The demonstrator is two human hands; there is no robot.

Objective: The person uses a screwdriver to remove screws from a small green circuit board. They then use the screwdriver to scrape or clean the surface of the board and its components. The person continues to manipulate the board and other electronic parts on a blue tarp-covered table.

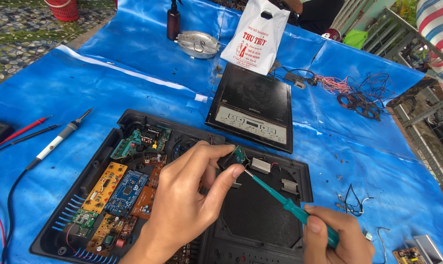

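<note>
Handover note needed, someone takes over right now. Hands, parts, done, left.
Left hand: pinches a small green circuit board over the open black appliance base.
Right hand: grips a green-handled screwdriver, tip at that board, beside a small metal block.
Parts: pile of loose circuit boards in the base's left half; glass top panel lies apart behind it; soldering iron and probe leads at left.
Done: casing open, top off.
Left: the small board is still being worked on with the screwdriver; top not refitted.
</note>
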